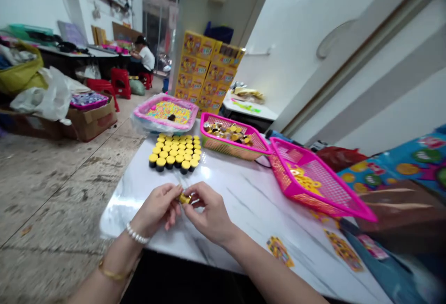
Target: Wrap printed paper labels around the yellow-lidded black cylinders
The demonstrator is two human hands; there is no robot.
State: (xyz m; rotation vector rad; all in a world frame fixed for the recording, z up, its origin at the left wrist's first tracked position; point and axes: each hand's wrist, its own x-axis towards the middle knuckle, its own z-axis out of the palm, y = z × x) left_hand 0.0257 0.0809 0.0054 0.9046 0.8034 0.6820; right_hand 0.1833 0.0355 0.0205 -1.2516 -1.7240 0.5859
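Observation:
My left hand and my right hand meet over the near part of the table. Between their fingertips is a small gold-yellow piece, partly hidden by the fingers; both hands are closed on it. Just beyond stands a block of small black tubs with yellow lids, in close rows. Behind the hands to the right, a pink basket holds a heap of small yellow, brown and silvery pieces. Another pink basket farther right holds yellow rings.
A pink plastic-lined tray of colourful beads sits at the table's far left. Stacked yellow boxes rise behind it. Printed cards lie on the white marbled table. A person sits in the background near red stools.

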